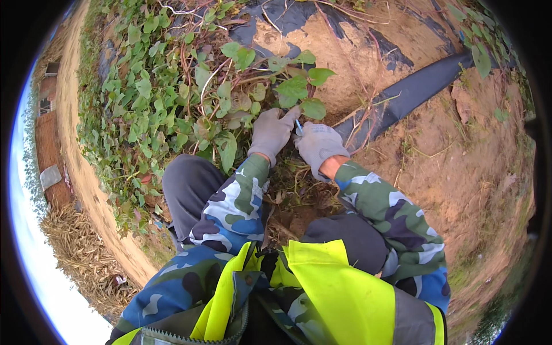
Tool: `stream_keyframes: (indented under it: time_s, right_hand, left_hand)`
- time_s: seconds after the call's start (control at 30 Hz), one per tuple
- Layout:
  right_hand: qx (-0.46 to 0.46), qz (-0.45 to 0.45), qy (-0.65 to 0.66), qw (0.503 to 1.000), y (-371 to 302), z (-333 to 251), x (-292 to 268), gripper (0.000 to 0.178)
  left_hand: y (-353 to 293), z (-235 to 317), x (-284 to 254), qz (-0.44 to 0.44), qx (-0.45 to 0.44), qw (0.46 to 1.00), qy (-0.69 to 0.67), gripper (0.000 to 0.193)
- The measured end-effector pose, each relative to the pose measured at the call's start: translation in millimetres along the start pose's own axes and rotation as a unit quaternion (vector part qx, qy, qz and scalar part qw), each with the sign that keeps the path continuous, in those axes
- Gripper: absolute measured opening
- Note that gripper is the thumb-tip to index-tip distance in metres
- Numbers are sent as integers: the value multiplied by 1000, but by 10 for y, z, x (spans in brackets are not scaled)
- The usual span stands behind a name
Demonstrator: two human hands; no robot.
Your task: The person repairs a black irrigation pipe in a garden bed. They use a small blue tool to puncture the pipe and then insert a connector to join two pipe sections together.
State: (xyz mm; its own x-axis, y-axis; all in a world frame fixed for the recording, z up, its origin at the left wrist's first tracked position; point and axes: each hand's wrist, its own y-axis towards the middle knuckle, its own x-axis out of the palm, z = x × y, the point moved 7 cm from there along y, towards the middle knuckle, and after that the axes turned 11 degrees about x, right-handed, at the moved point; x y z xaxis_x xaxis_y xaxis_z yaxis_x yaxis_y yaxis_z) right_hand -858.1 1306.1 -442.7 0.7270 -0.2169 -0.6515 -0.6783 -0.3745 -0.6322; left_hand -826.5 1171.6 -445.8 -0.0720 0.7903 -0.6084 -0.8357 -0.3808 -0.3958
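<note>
Both my hands wear grey gloves and meet at the edge of a leafy green vine point(293, 89) with reddish stems. My left hand point(270, 133) is curled low among the leaves, its index finger reaching toward the right hand; what its other fingers grip is hidden. In my right hand point(321, 146), closed just beside it, is a small tool with a light blue part point(298, 127); the rest of it is covered by the glove. A heart-shaped leaf point(313, 108) sits just beyond the fingertips.
Dense vines point(144, 109) spread over the left. Black plastic film point(402, 98) lies across the bare soil point(437, 155) to the right. My bent knees point(192, 192) flank the hands. Farther left are a dirt path point(83, 155) and a heap of dry stalks point(80, 247).
</note>
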Motion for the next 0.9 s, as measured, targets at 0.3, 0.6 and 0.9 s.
stream_keyframes:
  time_s: [0.3,0.6,0.9]
  right_hand:
    - [-44,-28,24,998,74,45,77,42]
    - [-25,-32,42,998,112,69,29,42]
    - [-27,-111,52,992,153,28,69,45]
  left_hand:
    - [-23,-110,112,13,13,992,-129,52]
    - [-80,-310,313,21,-5,953,-302,44]
    - [-113,-359,346,-91,-15,880,-466,45]
